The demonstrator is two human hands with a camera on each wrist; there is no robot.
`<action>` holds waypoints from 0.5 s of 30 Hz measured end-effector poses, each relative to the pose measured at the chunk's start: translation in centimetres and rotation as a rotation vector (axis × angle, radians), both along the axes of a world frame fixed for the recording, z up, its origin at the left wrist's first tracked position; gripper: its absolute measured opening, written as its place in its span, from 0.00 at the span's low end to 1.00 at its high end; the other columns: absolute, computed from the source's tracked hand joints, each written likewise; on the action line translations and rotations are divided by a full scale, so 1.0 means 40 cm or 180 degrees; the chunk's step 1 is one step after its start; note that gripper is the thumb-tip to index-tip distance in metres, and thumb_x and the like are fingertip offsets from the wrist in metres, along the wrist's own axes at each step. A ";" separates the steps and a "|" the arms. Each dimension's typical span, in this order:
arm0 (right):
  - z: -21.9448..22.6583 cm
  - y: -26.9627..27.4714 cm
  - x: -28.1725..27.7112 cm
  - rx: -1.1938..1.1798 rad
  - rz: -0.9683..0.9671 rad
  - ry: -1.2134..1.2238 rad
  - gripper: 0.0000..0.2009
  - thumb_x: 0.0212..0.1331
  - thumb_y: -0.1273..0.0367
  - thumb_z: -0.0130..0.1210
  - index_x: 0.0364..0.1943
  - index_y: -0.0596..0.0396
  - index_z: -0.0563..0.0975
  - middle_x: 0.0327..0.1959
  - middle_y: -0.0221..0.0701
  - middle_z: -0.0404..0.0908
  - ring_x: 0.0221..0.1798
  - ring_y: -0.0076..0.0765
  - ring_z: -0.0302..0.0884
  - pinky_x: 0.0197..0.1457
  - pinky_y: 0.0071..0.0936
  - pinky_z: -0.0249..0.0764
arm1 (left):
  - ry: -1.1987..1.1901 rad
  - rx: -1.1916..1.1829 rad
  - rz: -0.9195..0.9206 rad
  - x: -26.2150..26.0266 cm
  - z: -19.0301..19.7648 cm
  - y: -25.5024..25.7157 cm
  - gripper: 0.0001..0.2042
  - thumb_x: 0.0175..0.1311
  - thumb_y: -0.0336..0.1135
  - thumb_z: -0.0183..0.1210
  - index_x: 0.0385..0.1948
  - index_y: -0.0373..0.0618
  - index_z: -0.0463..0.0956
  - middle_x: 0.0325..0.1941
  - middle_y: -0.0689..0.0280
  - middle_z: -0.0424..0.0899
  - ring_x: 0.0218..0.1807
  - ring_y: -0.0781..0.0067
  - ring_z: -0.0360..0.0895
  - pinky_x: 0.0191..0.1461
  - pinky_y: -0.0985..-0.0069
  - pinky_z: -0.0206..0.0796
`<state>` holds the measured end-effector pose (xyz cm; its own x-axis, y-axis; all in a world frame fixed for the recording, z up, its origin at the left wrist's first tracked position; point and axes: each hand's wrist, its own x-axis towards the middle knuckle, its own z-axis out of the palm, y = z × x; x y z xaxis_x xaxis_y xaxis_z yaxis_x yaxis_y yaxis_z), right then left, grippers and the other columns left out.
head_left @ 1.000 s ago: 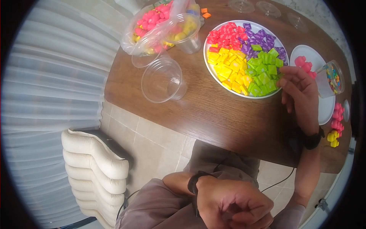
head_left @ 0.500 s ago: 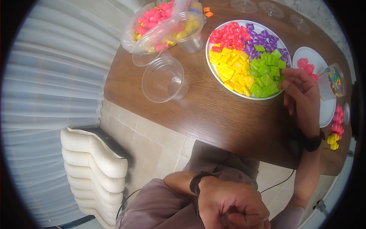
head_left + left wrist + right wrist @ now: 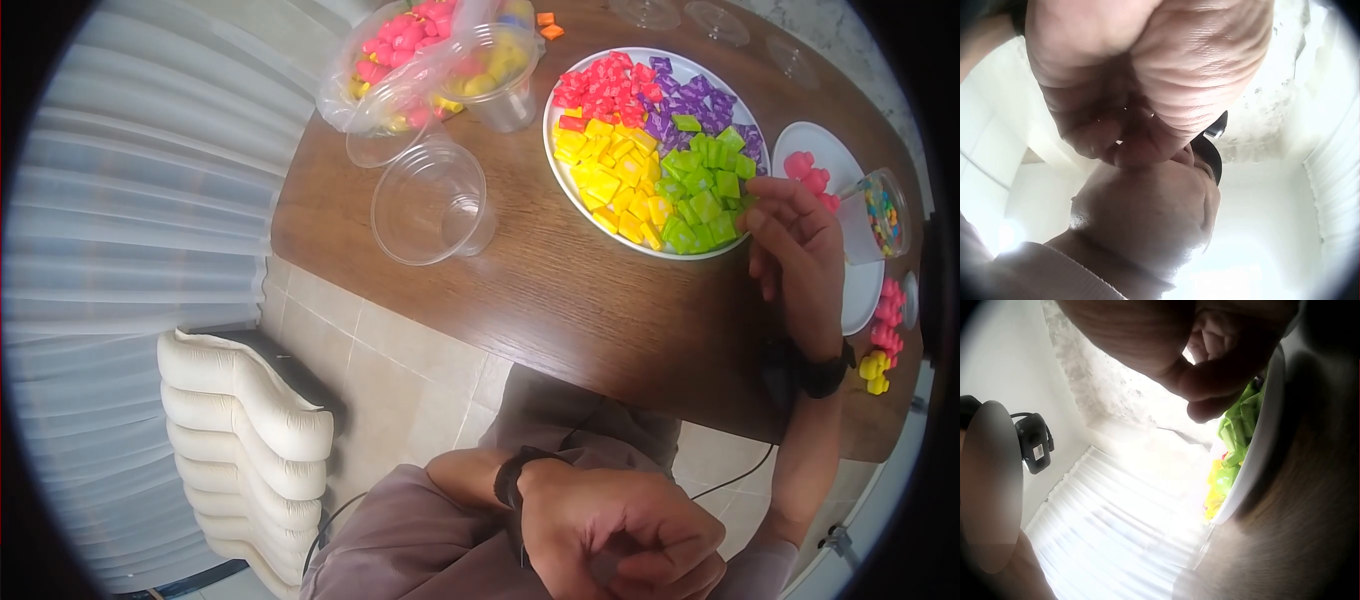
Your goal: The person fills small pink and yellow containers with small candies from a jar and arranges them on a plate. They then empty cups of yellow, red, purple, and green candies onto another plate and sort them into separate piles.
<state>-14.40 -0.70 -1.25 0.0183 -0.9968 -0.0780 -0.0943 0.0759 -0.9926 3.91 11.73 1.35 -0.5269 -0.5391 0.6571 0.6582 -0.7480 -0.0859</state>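
My left hand (image 3: 600, 520) is held up in front of my body, its fingers loosely curled with a hollow between them. In the left wrist view the curled fingers (image 3: 1116, 140) have small gaps of light and nothing shows among them. My right hand (image 3: 805, 250) is at the right rim of a white plate (image 3: 552, 165), thumb and forefinger close together beside the green wrapped candies (image 3: 705, 205). The right wrist view shows these fingertips (image 3: 1204, 411) right by the green candies, with nothing visible between them. Yellow (image 3: 605, 170), red (image 3: 608, 85) and purple wrapped candies (image 3: 690, 100) fill the plate's other parts.
A clear plastic cup (image 3: 430, 215) stands left of the plate. Behind it are a bag of pink and yellow pieces (image 3: 405, 40) and another cup (image 3: 505, 105). A white oval plate (image 3: 865, 300) and a tub of colourful bits (image 3: 885, 212) stand at right, near pink pieces (image 3: 888, 310).
The head view has shifted slightly, so the plate and right hand appear a little further right. Both hands keep nearly the same pose, and the right one stays at the green candies.
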 end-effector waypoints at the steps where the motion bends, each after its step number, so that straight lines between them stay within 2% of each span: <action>1: 0.000 0.000 -0.001 0.0002 -0.0013 0.0004 0.14 0.65 0.72 0.60 0.53 0.61 0.78 0.36 0.29 0.84 0.23 0.15 0.74 0.18 0.11 0.62 | -0.0015 -0.0002 0.0046 0.001 0.002 -0.003 0.17 0.61 0.13 0.58 0.28 0.48 0.59 0.26 0.71 0.64 0.28 0.70 0.64 0.38 0.71 0.64; 3: -0.001 -0.001 -0.004 0.0009 -0.0003 -0.0010 0.14 0.65 0.73 0.60 0.53 0.61 0.78 0.37 0.29 0.84 0.23 0.15 0.74 0.17 0.11 0.62 | -0.0037 0.0011 0.0089 -0.005 -0.003 0.000 0.17 0.60 0.13 0.58 0.28 0.48 0.59 0.27 0.71 0.65 0.29 0.70 0.65 0.39 0.71 0.64; 5: -0.003 -0.003 -0.003 0.0019 0.0029 -0.0042 0.14 0.65 0.73 0.60 0.53 0.61 0.78 0.37 0.29 0.84 0.23 0.15 0.74 0.17 0.11 0.62 | 0.0393 -0.0054 -0.0074 -0.023 -0.018 0.009 0.17 0.61 0.14 0.57 0.28 0.49 0.59 0.27 0.71 0.65 0.29 0.70 0.65 0.40 0.71 0.64; 8: -0.003 -0.002 -0.004 0.0023 0.0026 -0.0034 0.14 0.65 0.73 0.60 0.53 0.61 0.78 0.36 0.29 0.84 0.23 0.15 0.74 0.17 0.11 0.62 | 0.0515 -0.0181 -0.0181 -0.027 -0.021 0.004 0.17 0.61 0.14 0.57 0.28 0.49 0.59 0.25 0.72 0.65 0.28 0.70 0.64 0.40 0.71 0.64; 11: -0.003 -0.002 -0.003 0.0000 0.0009 -0.0038 0.14 0.65 0.73 0.60 0.53 0.61 0.78 0.36 0.29 0.84 0.22 0.15 0.74 0.17 0.11 0.62 | 0.0500 -0.0216 -0.0005 -0.022 -0.014 -0.008 0.17 0.61 0.14 0.57 0.26 0.50 0.59 0.23 0.73 0.63 0.28 0.70 0.62 0.40 0.71 0.63; 15: -0.005 -0.002 -0.003 -0.0007 0.0028 -0.0043 0.14 0.65 0.73 0.60 0.53 0.61 0.78 0.36 0.29 0.84 0.22 0.15 0.74 0.17 0.11 0.62 | 0.0461 -0.0320 -0.0046 -0.019 -0.023 0.000 0.18 0.61 0.14 0.57 0.25 0.50 0.58 0.21 0.74 0.61 0.28 0.70 0.62 0.39 0.72 0.62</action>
<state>-14.51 -0.78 -1.43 0.0283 -0.9968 -0.0753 -0.0814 0.0728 -0.9940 3.14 11.71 0.44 -0.4299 -0.4598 0.7770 0.6335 -0.7668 -0.1033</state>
